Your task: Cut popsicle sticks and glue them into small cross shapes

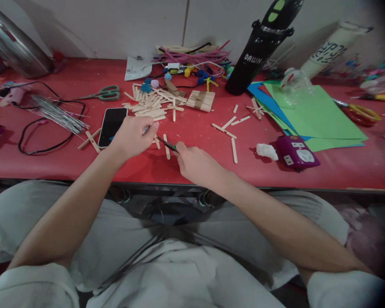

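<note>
My left hand (133, 134) is closed over the table beside a smartphone (113, 122). A small silvery thing (145, 129) shows at its fingers, and a wooden craft stick (157, 142) lies just by the fingertips; how the hand grips these is unclear. My right hand (194, 162) is wrapped round a slim dark tool with a green part (167, 143), whose tip points at my left fingertips. I cannot make out its exact kind. Under that tool lies another craft stick (167, 152). Behind my hands spreads a pile of craft sticks (150, 102).
Grey-green scissors (105, 93) and a bundle of thin wires (59, 113) lie left. A black bottle (252, 55) stands at the back. To the right are green paper sheets (327, 115), a purple box (297, 152), a white lump (267, 151) and yellow-handled scissors (361, 113).
</note>
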`<state>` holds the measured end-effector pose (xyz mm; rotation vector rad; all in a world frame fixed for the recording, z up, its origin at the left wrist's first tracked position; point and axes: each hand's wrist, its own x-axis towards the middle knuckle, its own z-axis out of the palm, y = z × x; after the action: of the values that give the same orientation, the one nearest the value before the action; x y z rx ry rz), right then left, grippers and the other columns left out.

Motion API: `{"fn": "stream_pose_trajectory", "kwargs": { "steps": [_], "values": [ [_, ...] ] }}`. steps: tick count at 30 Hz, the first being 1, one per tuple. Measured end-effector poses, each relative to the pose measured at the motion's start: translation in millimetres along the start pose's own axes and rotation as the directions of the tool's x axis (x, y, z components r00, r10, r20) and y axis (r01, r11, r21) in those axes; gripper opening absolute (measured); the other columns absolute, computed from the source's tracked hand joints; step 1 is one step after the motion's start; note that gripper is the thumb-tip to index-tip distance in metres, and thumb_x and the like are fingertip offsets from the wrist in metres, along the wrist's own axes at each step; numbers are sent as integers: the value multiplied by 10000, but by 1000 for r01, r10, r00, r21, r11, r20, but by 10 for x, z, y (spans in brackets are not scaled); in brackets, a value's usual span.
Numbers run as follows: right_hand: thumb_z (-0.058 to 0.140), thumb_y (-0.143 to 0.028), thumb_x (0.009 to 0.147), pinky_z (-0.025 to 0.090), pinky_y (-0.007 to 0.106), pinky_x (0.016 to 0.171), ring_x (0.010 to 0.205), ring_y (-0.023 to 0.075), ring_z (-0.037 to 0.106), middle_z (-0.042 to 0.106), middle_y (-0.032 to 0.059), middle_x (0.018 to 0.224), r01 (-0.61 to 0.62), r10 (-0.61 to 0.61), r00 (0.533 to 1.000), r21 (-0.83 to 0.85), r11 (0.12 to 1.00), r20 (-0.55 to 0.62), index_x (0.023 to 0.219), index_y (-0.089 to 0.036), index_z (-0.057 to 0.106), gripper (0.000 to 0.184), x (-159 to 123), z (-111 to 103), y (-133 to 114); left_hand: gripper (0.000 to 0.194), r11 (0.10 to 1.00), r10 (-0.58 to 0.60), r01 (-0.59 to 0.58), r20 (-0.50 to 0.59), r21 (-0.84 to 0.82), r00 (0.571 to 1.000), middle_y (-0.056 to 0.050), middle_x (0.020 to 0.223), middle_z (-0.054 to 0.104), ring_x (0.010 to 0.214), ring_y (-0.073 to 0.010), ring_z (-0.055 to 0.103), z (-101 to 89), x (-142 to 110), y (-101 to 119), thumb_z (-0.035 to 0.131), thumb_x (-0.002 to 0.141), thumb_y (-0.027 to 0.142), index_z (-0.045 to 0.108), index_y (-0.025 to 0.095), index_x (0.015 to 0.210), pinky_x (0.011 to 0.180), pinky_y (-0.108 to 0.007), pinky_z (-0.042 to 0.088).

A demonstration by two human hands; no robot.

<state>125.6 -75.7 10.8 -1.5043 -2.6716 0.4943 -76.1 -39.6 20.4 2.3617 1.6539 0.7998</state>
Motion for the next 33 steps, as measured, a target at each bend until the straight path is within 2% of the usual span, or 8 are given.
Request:
{"fn": "stream_pose_trajectory", "kwargs": {
  "steps": [11, 17, 21, 27, 30, 33],
  "values": [
    [354, -137, 948, 270, 315, 516, 797, 301, 712, 709, 157, 857, 1, -1, 1000, -32, 1000, 0, 1091, -146, 483, 193, 10, -7, -17, 366, 1000, -14, 14, -7, 25, 1000, 49, 495, 265, 499, -101, 253, -3, 6, 14, 492, 852, 226, 293, 207, 545, 545, -308, 227],
    [348, -148, 955, 336, 308, 544, 820, 300, 711, 711, 165, 889, -13, 14, 1000, -47, 999, 25, 1106, -141, 481, 200, 8, -18, -32, 346, 999, -26, 25, 17, 41, 1000, 42, 504, 296, 504, -107, 279, -6, 9, 9, 477, 855, 229, 306, 208, 555, 557, -314, 236],
    [349, -161, 966, 368, 308, 566, 803, 291, 703, 714, 159, 896, -10, 11, 1000, -54, 999, 23, 1122, -139, 481, 206, -8, -16, -42, 363, 998, -21, 15, 98, 62, 995, 38, 485, 282, 487, -107, 277, -66, 3, 15, 450, 859, 237, 294, 207, 533, 550, -315, 228],
    [331, -224, 1006, 328, 310, 543, 785, 295, 709, 716, 133, 908, 17, -17, 1000, -77, 997, -7, 1139, -144, 486, 220, -47, 9, -55, 355, 988, -77, 42, 233, 151, 969, 19, 467, 344, 485, -125, 318, -195, -23, -7, 460, 840, 296, 360, 209, 510, 555, -308, 252],
    [318, -262, 1026, 324, 307, 562, 812, 283, 705, 721, 130, 932, 7, -8, 1000, -60, 998, -10, 1146, -148, 490, 238, -60, 13, -53, 350, 983, -95, 57, 214, 174, 972, 12, 473, 367, 485, -129, 333, -194, -41, -44, 454, 841, 325, 379, 210, 519, 551, -306, 255],
    [318, -263, 1029, 297, 304, 568, 816, 263, 697, 722, 130, 952, -2, 2, 1000, -25, 1000, -17, 1139, -150, 499, 240, -70, 13, -37, 372, 990, -82, 63, 151, 127, 985, 23, 467, 293, 474, -117, 295, -165, -60, -67, 433, 854, 336, 325, 209, 521, 532, -308, 232]
  ]
}}
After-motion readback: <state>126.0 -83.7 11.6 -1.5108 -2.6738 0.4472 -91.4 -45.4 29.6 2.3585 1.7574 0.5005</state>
